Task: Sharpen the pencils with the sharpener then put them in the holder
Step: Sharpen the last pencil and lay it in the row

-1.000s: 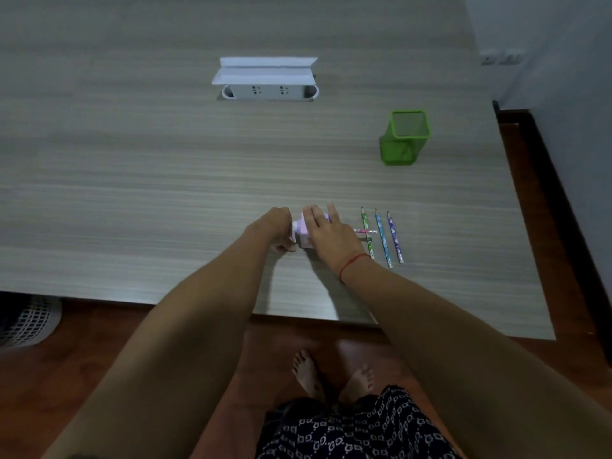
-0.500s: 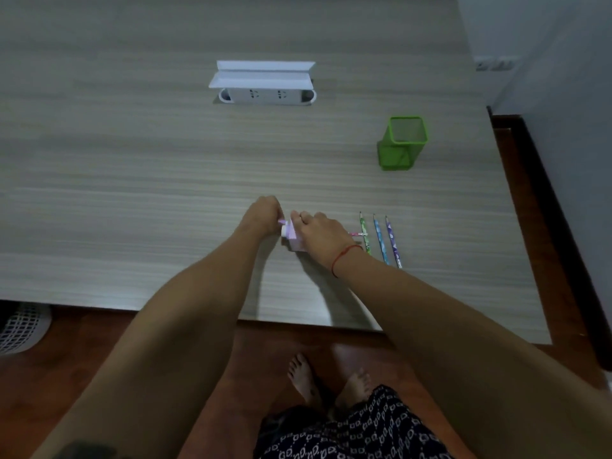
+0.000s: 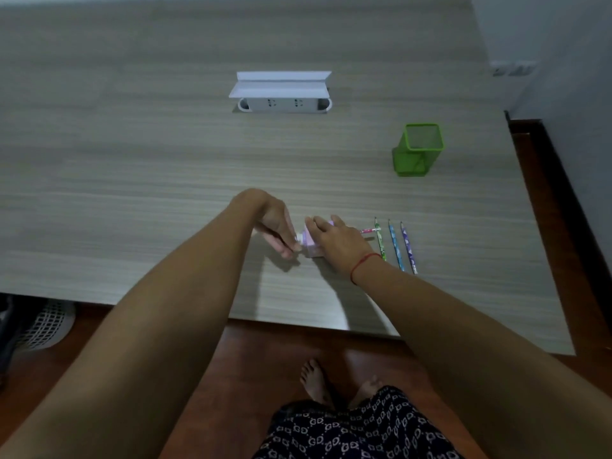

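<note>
A small pink and lilac sharpener (image 3: 310, 247) stands on the table near its front edge. My right hand (image 3: 337, 241) lies over its top and grips it. My left hand (image 3: 278, 226) pinches the crank on the sharpener's left side. A pink pencil (image 3: 368, 230) sticks out of the sharpener's right side, lying flat. To the right lie three more pencils side by side: a green one (image 3: 380, 239), a blue one (image 3: 394, 244) and a purple one (image 3: 408, 246). The green mesh holder (image 3: 418, 150) stands upright further back on the right.
A white socket box with its lid raised (image 3: 281, 91) is set into the wooden table (image 3: 132, 180) at the back. The table's front edge is close to the sharpener. A white basket (image 3: 43, 326) stands on the floor at the left. My bare feet (image 3: 334, 382) show below.
My left hand has swung round at the sharpener's left side, its fingers now pointing down and toward me. The right hand stays on the sharpener. The camera has tilted slightly.
</note>
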`<state>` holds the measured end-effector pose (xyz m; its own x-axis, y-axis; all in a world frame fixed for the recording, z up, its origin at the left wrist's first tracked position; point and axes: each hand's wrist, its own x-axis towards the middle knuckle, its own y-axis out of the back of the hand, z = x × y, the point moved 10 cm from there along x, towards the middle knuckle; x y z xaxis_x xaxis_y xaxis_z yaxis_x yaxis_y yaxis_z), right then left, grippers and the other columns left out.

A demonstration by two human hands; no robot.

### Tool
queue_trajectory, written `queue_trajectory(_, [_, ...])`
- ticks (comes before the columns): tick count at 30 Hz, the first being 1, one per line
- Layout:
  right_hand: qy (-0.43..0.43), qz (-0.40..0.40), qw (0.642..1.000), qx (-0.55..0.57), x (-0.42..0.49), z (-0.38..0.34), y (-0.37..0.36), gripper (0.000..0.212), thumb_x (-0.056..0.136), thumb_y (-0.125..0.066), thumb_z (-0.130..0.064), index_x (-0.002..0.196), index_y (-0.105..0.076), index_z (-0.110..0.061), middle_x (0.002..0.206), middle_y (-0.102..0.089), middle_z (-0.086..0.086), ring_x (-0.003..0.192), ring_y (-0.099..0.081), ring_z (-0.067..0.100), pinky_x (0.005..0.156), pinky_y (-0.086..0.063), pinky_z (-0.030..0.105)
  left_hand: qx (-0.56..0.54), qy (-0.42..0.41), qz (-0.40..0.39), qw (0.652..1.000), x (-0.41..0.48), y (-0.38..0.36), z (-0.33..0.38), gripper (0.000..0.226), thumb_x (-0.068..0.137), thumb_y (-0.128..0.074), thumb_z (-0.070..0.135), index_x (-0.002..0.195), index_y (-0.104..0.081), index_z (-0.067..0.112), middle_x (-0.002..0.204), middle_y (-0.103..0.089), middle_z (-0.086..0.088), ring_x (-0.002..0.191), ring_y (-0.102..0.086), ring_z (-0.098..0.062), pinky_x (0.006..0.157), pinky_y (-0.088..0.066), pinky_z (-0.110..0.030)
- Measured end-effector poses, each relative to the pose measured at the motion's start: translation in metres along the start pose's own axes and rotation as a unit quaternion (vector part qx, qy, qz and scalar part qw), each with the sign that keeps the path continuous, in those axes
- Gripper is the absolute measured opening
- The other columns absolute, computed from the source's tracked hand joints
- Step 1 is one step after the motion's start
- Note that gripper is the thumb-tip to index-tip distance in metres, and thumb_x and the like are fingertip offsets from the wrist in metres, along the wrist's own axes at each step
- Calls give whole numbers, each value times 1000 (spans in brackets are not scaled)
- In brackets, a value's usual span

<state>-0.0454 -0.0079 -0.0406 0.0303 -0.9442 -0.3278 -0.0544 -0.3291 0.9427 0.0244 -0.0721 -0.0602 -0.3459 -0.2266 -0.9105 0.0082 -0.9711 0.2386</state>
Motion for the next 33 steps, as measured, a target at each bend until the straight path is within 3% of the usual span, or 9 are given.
queue_trajectory(7, [20,39,999,-13,-4,-10,2,56,97,-14,-7,152,-3,-3,162,-1,12,150,3,33,121,-20,43,-11,-4,-1,1000,25,-35,-19,38,70,-82,9,102,-70,-8,94,-75,-18,80,-74,-20,84,-58,-23])
queue_trajectory(11, [28,59,998,-10,-6,-10,2,65,87,-3,-3,152,-4,-1,162,-3,13,150,5,29,122,-10,35,51,-3,40,998,24,-35,-17,11,75,-79,17,71,-73,10,60,-74,1,51,-66,-4,70,-55,-12])
queue_trajectory(16, [28,81,996,26,-3,-6,-4,59,94,-14,2,153,-8,-4,162,-9,9,151,4,29,117,-31,39,104,-12,184,977,40,-7,-15,19,77,-75,17,64,-64,8,54,-66,-5,57,-68,-17,71,-56,-26])
queue_trajectory(19, [2,72,997,40,5,-2,-11,55,95,-25,2,150,-19,1,157,-24,15,149,-8,36,116,-32,41,132,-54,297,944,37,22,-1,19,68,-78,11,77,-73,-5,75,-73,-21,74,-73,-27,74,-61,-37])
queue_trajectory(23, [-1,71,997,44,6,-6,-8,51,78,-34,-5,118,-65,3,117,-69,15,120,-59,38,95,-54,35,169,-72,344,921,31,33,10,14,64,-73,4,76,-72,-1,78,-72,-24,79,-72,-30,76,-59,-39])
queue_trajectory(26, [8,67,998,-4,-4,-9,4,50,88,-48,-14,132,-50,10,136,-55,21,132,-46,38,114,-33,35,184,-68,345,918,27,32,13,12,65,-73,3,77,-72,1,81,-72,-24,81,-72,-30,76,-59,-37])
queue_trajectory(28, [31,77,996,-19,-7,-16,9,51,78,-66,-21,119,-63,9,123,-65,19,119,-60,35,104,-45,35,196,-63,343,917,26,31,14,10,64,-74,2,65,-65,7,83,-72,-24,82,-71,-31,75,-58,-36])
queue_trajectory(30, [9,92,995,-48,-8,-14,10,39,73,-51,-22,95,-78,-4,99,-77,6,96,-73,22,83,-58,30,226,-66,329,914,31,28,16,31,62,-74,-2,53,-48,13,83,-71,-24,84,-70,-32,74,-56,-36])
queue_trajectory(33, [21,95,994,-41,-4,-13,-1,51,71,-34,-17,95,-78,-8,99,-77,5,94,-73,18,82,-60,33,254,-70,335,905,29,32,19,29,67,-71,0,53,-49,13,71,-69,-19,83,-70,-33,74,-55,-36])
